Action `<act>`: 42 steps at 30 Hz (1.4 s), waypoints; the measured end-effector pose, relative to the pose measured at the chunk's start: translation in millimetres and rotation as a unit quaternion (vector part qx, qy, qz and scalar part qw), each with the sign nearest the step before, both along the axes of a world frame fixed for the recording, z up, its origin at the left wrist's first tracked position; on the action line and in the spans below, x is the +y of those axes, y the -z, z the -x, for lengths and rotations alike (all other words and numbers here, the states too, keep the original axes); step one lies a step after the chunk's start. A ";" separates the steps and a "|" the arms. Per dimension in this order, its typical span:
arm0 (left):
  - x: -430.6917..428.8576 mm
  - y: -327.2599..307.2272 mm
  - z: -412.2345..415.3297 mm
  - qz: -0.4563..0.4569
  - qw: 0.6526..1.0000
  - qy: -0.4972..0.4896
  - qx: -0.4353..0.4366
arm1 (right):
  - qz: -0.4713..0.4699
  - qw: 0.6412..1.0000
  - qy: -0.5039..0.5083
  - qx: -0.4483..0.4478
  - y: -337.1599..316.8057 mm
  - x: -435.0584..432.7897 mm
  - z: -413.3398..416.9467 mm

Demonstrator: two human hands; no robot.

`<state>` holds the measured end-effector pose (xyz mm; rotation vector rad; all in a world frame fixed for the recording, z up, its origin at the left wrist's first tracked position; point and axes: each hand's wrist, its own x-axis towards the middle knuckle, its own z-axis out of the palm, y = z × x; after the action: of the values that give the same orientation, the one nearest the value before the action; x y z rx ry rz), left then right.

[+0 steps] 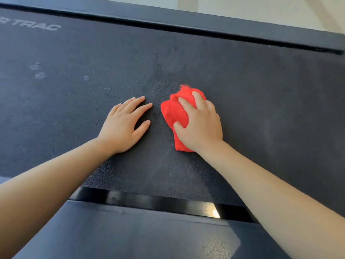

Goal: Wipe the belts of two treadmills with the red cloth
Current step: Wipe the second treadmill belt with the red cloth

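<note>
- While the red cloth (173, 113) is pressed onto the treadmill belt (261, 90), it is gripped by the right hand (201, 126), whose fingers (186, 105) are curled over the bunched fabric with the thumb tucked against its near edge.
- Just left of the cloth, the left hand (124, 126) is laid flat on the belt, its fingers (138, 103) straight, slightly spread and holding nothing.
- Well to the left of the cloth, several pale dusty spots (40, 75) are seen on the belt, and faint white lettering (35, 25) is seen beyond them.
- Beyond the cloth the far side rail (186, 19) is seen; on the near side of the cloth lie a shiny gap (168, 202) and the near side rail (130, 230).
- Wiping is judged to be under way on one belt only; a second treadmill is not shown.
- Because the cloth is wadded small, narrow strokes are likely, and strips of belt beside the cloth could be left unwiped.
- The spots left of the cloth could be missed if the strokes are kept around the middle.
- If weight is leaned through both palms, the belt could be dragged along its deck and the wipe spoiled.
- Prints could be left by the bare left palm on belt that is meant to be clean.
- A loose corner of the cloth could be caught in the gap if it is drawn too close.
</note>
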<state>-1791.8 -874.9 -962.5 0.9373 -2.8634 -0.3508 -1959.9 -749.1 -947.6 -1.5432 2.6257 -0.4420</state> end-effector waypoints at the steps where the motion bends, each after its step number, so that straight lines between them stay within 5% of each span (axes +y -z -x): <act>1: -0.3 0.3 -0.6 -0.003 1.000 0.001 0.003 | -0.005 1.000 -0.015 0.003 0.0 10.9 -8.1; 8: -0.5 2.8 -13.1 -0.014 1.000 0.020 -0.008 | -0.031 0.997 -0.063 0.015 0.5 70.3 -47.1; 20: 9.8 -2.8 -35.3 -0.005 1.000 -0.030 0.001 | -0.009 1.000 0.005 0.007 -2.6 -24.9 -46.8; 26: -19.6 -0.3 -29.4 -0.006 0.999 -0.038 -0.021 | 0.000 1.000 -0.001 0.002 3.6 -4.5 -40.2; 36: -108.5 3.5 69.0 0.011 0.994 0.100 -0.053 | 0.015 0.986 0.164 -0.011 4.6 -89.5 40.4; 42: -154.5 9.0 128.2 -0.001 1.000 0.023 -0.007 | 0.015 0.985 0.172 0.000 3.8 -132.1 77.5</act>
<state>-1920.1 -1029.4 -971.5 0.8793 -2.9016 -0.3518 -2037.5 -881.2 -951.4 -1.0915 2.9042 -0.5030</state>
